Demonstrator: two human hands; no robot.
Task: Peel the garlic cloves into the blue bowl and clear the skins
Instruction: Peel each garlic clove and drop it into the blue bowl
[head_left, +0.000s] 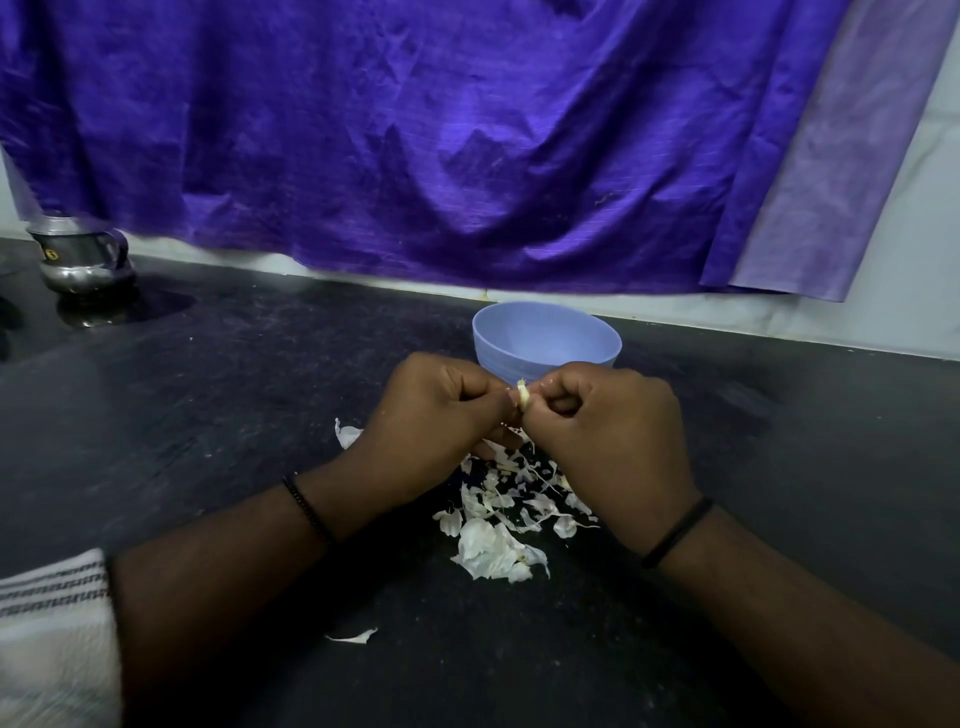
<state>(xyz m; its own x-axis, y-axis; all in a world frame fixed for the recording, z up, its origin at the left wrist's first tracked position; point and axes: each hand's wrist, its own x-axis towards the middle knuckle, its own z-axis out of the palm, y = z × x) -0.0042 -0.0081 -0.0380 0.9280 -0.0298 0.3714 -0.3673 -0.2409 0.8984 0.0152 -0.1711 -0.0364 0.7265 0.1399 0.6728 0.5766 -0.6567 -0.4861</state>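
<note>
My left hand (434, 415) and my right hand (608, 441) meet over the dark counter, fingers curled, both pinching one small pale garlic clove (523, 397) between their fingertips. Just behind the hands stands the blue bowl (545, 332); its visible inside looks bare, and its near side is hidden by my knuckles. A heap of white garlic skins (498, 525) lies on the counter below and between my wrists. One loose skin (347, 434) lies left of my left hand, and another (356, 636) nearer me.
A metal jug (83, 262) stands at the back left of the black counter (234, 415). A purple cloth (467, 145) hangs along the wall behind the bowl. A striped white towel (52, 623) shows at the lower left edge.
</note>
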